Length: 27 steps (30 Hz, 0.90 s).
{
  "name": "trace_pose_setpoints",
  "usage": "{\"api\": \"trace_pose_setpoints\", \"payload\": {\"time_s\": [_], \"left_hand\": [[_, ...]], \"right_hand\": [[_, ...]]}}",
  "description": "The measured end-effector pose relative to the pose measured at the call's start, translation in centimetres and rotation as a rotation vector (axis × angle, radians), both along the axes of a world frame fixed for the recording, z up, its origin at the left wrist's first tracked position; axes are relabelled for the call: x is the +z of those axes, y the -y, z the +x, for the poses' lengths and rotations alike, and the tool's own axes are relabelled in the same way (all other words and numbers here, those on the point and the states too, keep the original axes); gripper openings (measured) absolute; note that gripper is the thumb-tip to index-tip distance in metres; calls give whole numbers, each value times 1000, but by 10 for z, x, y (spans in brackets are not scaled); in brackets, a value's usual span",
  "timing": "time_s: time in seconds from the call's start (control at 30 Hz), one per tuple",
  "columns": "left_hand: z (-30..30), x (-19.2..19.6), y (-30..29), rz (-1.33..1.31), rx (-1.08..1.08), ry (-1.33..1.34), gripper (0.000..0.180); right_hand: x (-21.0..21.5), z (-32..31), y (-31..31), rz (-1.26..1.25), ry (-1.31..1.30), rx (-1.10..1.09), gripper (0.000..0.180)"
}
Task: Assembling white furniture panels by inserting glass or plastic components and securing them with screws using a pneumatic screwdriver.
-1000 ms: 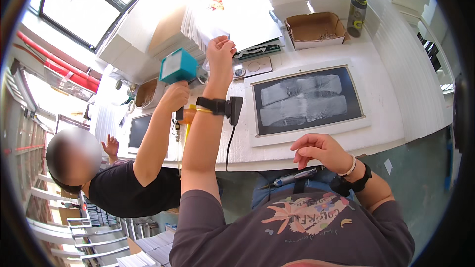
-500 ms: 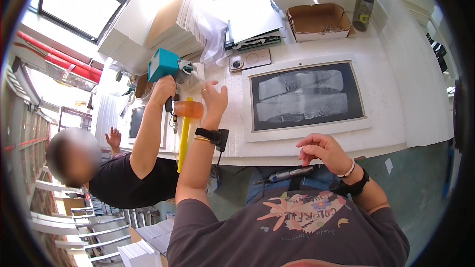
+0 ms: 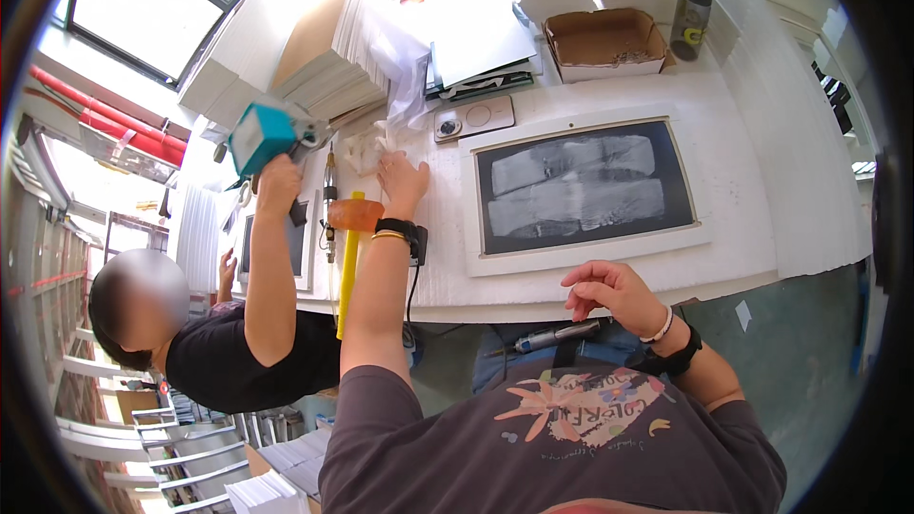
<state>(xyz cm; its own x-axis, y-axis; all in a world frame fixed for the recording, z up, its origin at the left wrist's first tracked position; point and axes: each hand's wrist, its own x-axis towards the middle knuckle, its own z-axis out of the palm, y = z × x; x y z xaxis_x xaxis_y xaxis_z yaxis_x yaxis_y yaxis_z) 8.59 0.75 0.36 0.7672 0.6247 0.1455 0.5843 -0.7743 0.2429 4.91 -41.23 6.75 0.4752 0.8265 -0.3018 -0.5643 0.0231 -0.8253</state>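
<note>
My left hand (image 3: 404, 179) reaches over the white tabletop, its fingertips against or just beside a crumpled whitish piece of cloth or plastic (image 3: 364, 150). Its thumb stands apart from the fingers. Next to my left wrist is a mallet with an orange head (image 3: 356, 216) and a yellow handle. My right hand (image 3: 614, 290) hovers at the table's front edge, fingers loosely bent and holding nothing. Beyond it lies a white-framed panel (image 3: 574, 186), dark with two pale bands. A co-worker's hand (image 3: 279, 183) grips a teal-topped power tool (image 3: 262, 138) on the left.
A phone (image 3: 474, 118) lies behind the panel. Farther back are an open cardboard box (image 3: 606, 43), a dark bottle (image 3: 691, 17) and stacked white boards (image 3: 324, 62). A slim powered screwdriver (image 3: 329, 192) is beside the mallet; a similar tool (image 3: 557, 335) is near my lap.
The co-worker's hand has carried the teal-topped tool left, away from my left hand. My left hand has moved slightly farther forward to the crumpled material. My right hand has barely moved.
</note>
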Motion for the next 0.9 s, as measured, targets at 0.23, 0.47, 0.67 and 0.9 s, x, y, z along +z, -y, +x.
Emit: {"api": "trace_pose_setpoints", "payload": {"time_s": [0.23, 0.47, 0.67, 0.9], "left_hand": [[-12, 20, 4, 85, -12, -92, 41], [34, 118, -46, 116, -141, 414, 20], [103, 169, -113, 586, 19, 405, 35], [134, 178, -115, 597, 96, -166, 30]], "right_hand": [[-2, 1, -2, -10, 6, 9, 17], [1, 0, -5, -16, 9, 42, 17], [1, -5, -2, 3, 11, 18, 17], [-1, 3, 5, -53, 10, -63, 18]]}}
